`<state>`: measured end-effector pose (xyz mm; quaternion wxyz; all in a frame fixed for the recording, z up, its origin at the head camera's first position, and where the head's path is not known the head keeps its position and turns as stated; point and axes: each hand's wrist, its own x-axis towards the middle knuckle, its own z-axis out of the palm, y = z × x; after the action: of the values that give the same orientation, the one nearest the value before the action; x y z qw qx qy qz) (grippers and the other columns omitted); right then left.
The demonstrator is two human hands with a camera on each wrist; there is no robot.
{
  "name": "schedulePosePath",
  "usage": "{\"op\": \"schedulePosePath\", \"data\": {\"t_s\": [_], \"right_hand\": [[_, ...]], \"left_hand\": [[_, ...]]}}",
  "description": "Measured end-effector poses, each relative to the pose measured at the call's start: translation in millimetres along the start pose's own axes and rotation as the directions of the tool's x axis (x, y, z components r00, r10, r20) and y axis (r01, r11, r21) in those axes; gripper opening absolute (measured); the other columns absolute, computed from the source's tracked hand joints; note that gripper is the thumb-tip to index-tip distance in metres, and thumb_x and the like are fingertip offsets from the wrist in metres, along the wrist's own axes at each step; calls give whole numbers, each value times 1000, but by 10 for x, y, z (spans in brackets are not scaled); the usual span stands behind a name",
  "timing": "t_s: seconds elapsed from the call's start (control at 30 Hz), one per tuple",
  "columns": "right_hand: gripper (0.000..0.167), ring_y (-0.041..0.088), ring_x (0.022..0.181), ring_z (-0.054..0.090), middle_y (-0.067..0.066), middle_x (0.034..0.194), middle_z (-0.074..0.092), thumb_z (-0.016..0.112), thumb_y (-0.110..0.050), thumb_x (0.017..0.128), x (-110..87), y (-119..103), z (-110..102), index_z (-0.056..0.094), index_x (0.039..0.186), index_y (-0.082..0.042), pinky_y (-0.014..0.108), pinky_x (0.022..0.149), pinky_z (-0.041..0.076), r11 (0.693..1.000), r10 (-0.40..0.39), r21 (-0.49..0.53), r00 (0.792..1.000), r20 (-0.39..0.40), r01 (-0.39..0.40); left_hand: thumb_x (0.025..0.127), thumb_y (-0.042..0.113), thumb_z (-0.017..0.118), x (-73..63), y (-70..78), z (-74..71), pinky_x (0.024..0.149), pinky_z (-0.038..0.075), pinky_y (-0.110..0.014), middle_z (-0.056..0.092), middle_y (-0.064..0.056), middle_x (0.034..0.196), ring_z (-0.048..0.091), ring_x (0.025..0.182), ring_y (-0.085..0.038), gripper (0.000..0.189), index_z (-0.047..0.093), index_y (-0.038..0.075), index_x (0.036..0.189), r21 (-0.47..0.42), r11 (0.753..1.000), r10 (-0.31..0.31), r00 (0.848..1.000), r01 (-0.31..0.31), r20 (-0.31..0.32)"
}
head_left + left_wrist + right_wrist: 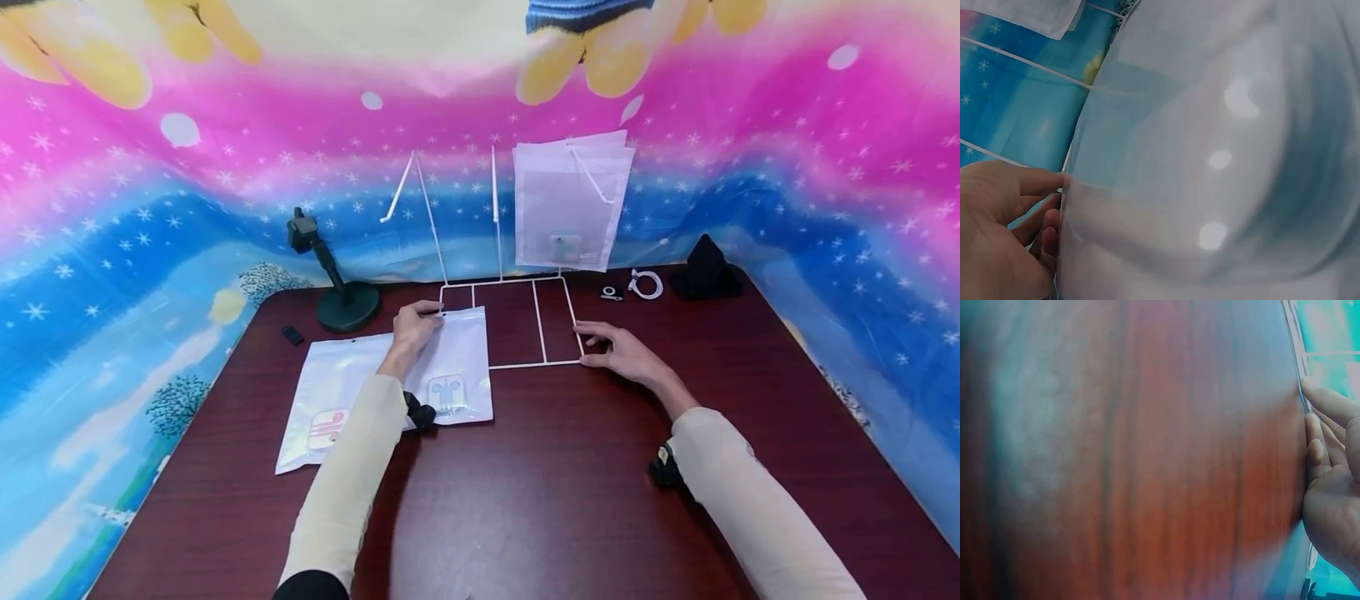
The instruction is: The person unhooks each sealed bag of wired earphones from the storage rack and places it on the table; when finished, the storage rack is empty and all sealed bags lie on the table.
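Here's the white metal-wire rack (525, 365), standing at the back of a glossy red-brown wood-grain table (510, 500). Left hand (415, 329) pinches its left side, right hand (621, 354) grips its right, fingers close on the wire. Flat white plastic pouches (465, 358) lie under the left arm; a dark-green round-based stand (348, 308) sits behind them. Pink-and-blue snowflake-print sheeting (750, 125) wraps the sides and back!

My head view is bright, with pale glare on the desk (510, 517) at six o'clock. At my left wrist the blurred white bag (1154, 162) throws three glints near three o'clock; my right-wrist view smears.
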<state>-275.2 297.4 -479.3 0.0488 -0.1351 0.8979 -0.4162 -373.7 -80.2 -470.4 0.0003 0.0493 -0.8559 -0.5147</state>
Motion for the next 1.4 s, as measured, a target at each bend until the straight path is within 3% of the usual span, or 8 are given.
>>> {"op": "schedulePosePath", "data": {"t_s": [0.37,0.63,0.83,0.97,1.07,1.17,1.3,1.4], "right_hand": [[62,34,125,55,17,153,51,73,-15,98,0,8,-17,50,155,-10,38,87,46,1000,9,23,1000,1,-9],[62,36,127,54,19,148,53,71,-16,100,16,9,-51,47,157,-11,42,95,47,997,23,74,1000,7,-23],[63,28,121,58,19,139,59,70,-21,102,4,6,-66,44,159,-15,25,91,49,973,120,199,993,1,-118],[60,14,110,64,22,150,53,68,-14,102,38,-65,-133,45,157,-8,22,84,53,934,107,351,988,-112,-61],[58,6,97,67,23,154,50,68,-11,102,113,-196,-257,47,155,-3,24,80,55,883,105,468,960,-259,29],[58,5,89,68,23,152,52,70,-10,100,228,-417,-453,49,153,-5,22,77,55,820,158,563,903,-399,105],[61,11,91,67,15,154,51,72,-9,98,376,-773,-745,49,155,-13,21,78,55,760,260,635,830,-493,139],[65,15,96,67,10,158,46,72,-11,99,480,-989,-901,45,157,-19,20,78,55,742,308,656,801,-514,136]], "left_hand": [[100,8,68,21,-56,27,114,44,-41,57,-11,147,51,137,-28,34,71,8,133,64,996,54,998,-56,34],[100,8,68,59,-77,19,114,45,-40,55,-11,149,52,137,-28,35,70,8,135,137,983,119,993,-122,29],[102,10,66,34,-132,36,113,43,-40,57,-9,147,53,132,-27,35,68,9,137,198,965,169,985,-174,42],[103,13,65,27,-145,56,115,40,-40,56,-9,148,51,133,-28,35,67,9,138,204,958,196,979,-203,54],[103,13,65,11,-151,50,117,38,-41,56,-10,148,50,135,-28,35,67,10,138,213,957,191,980,-199,58],[103,13,65,-8,-168,31,118,38,-42,55,-9,149,49,136,-28,35,68,10,138,219,958,177,982,-186,60],[103,15,65,-15,-174,19,121,33,-43,55,-9,149,47,139,-28,34,68,11,137,212,959,180,981,-190,65],[103,15,66,-11,-168,7,123,29,-43,56,-8,148,48,138,-28,34,68,12,137,214,959,179,982,-188,61]]}}
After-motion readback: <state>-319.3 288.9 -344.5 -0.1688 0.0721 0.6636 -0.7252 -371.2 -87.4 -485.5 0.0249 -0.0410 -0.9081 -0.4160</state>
